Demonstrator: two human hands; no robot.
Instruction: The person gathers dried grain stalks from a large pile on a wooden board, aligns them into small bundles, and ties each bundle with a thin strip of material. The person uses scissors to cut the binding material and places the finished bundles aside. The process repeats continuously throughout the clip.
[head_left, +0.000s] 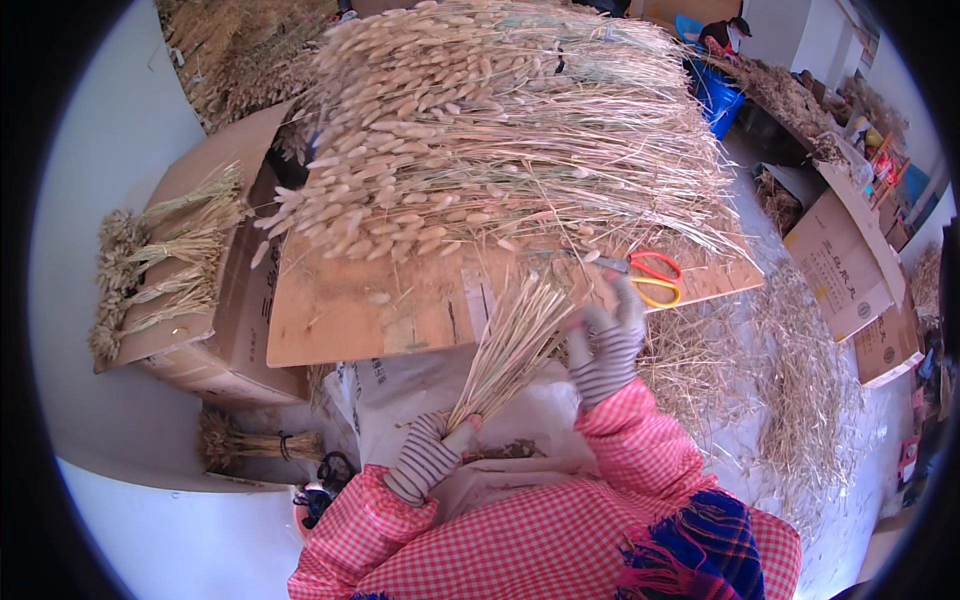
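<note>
My left hand (435, 450), in a striped fingerless glove, grips a bundle of dried stems (514, 349) near my lap. The stems fan upward, their far ends beside the board's front edge; any heads at the gripped end are hidden. To the right of the bundle is my right hand (609, 341), gloved alike, fingers apart with nothing seen in them. Just beyond its fingers, scissors (613, 264) with one red and one yellow handle lie on the wooden board (360, 300). A large heap of dried bunny-tail grass (465, 142) covers the board's far part, fluffy heads to the left.
At left, a cardboard box (255, 300) carries several small grass bunches (180, 251) on its flap. A tied bundle (259, 445) lies below it. Loose straw (802, 405) litters the floor at right, near more cartons (840, 259). Another person (724, 41) sits far right beside a blue bin (718, 97).
</note>
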